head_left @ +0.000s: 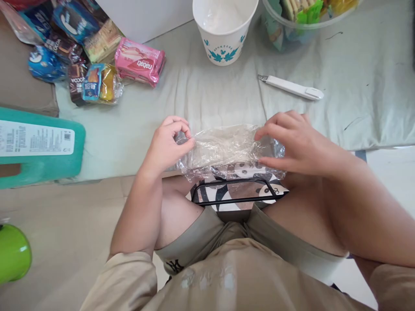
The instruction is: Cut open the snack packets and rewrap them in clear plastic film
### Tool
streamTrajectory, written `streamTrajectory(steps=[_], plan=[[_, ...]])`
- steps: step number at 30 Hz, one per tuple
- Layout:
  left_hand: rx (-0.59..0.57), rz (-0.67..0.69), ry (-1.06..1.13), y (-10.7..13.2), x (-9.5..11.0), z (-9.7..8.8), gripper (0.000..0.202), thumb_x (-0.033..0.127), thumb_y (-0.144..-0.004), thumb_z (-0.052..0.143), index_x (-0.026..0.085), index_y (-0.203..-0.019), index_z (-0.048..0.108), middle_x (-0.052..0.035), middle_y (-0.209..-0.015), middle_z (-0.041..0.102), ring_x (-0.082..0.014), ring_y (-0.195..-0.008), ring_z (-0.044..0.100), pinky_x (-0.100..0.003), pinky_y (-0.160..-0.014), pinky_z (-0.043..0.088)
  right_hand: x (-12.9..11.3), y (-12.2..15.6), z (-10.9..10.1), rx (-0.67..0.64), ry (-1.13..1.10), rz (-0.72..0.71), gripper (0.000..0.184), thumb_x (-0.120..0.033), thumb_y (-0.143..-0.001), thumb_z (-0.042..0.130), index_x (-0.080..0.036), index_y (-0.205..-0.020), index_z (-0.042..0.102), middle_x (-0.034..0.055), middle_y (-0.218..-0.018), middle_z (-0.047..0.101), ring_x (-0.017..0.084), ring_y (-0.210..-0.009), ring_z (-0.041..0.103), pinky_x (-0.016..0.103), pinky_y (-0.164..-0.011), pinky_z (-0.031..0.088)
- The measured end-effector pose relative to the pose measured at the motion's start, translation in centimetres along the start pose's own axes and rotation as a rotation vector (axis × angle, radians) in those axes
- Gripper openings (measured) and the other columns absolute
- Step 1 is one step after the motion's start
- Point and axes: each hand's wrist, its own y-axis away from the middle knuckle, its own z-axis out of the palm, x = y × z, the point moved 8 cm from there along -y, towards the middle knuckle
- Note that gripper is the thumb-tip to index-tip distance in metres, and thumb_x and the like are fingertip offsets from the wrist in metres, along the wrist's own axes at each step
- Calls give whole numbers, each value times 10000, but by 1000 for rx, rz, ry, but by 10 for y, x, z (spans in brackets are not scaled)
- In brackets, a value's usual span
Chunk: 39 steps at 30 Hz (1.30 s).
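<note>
A clear crinkled plastic-wrapped packet [227, 149] with pale brownish contents is held in front of my knees. My left hand [168, 140] pinches its left end with thumb and fingers closed. My right hand [293, 140] grips the right end, fingers curled over the top and thumb beneath. Under the packet, between my legs, stands a black-framed stool [238, 194] with a panda-patterned seat.
A white utility knife [292, 87] lies on the pale green mat [356, 86]. Beyond it are a white paper bucket [223, 41] and a clear tub of snacks [301, 19]. At far left are a pink wafer pack [139, 62], several other snack packs [65, 43], a teal stool [39, 147] and a green object [13, 252].
</note>
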Motion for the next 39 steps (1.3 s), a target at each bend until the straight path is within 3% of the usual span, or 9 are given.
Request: streamTrajectory(steps=[5,9,13,18,21,24,27,32,39], plan=[[-224,139,446,-11,15,9,227,265,-730,750,205,-675,539,-47,-913,770,-175,-836,721,-313,-750,566,4,-29,-22,93,-291,85,493,-464,-845,692,-239,-1280,637,129,-1278,686,322,-1159,651,477,-977,534],[-382,109,604,-25,23,21,304,272,-690,825,217,-730,529,-22,-825,776,-180,-673,736,-299,-587,547,-8,-59,10,-332,-499,169,278,-411,-797,731,-225,-1004,733,42,-856,748,211,-747,682,339,-673,517],[-277,69,734,-47,16,12,706,245,-621,901,329,-1188,488,53,-853,790,-137,-551,677,-271,-508,501,-7,-62,29,-525,-659,295,188,-334,-858,682,-200,-728,670,-32,-510,559,102,-463,475,273,-508,330],[-17,-4,770,-68,-10,-6,652,243,-611,930,326,-1121,533,103,-724,744,-78,-499,549,-252,-504,445,6,-53,34,-462,-825,319,246,-371,-866,693,-196,-706,630,-63,-462,453,74,-434,382,257,-462,260],[135,-64,951,-71,-18,-14,464,318,-676,876,309,-1026,572,101,-842,766,-87,-653,651,-245,-625,546,11,-50,33,-335,-899,380,230,-378,-859,691,-201,-727,624,-66,-453,444,73,-419,356,255,-436,247],[18,-138,1130,-66,-7,0,384,562,-830,688,261,-1062,627,-1,-1189,782,-183,-1165,724,-319,-963,614,23,-51,25,-45,-939,500,218,-394,-888,654,-220,-768,600,-66,-433,444,80,-386,326,259,-415,218],[-123,-197,1110,-53,10,22,585,764,-835,570,226,-1049,647,-117,-1324,736,-276,-1379,637,-380,-1036,608,31,-52,21,167,-932,589,236,-417,-899,648,-237,-769,565,-57,-434,466,99,-373,362,265,-413,245],[-130,-234,1013,-43,17,48,521,625,-763,790,211,-1049,655,-135,-1186,776,-279,-1218,737,-359,-939,639,38,-55,23,313,-922,624,215,-414,-879,657,-232,-783,593,-44,-464,522,108,-388,426,267,-421,284],[211,-181,925,-64,-2,23,247,424,-855,786,235,-801,637,21,-702,697,-103,-608,692,-208,-534,522,28,-51,27,189,-865,578,176,-379,-839,634,-218,-775,603,-68,-424,448,88,-388,341,256,-413,226]])
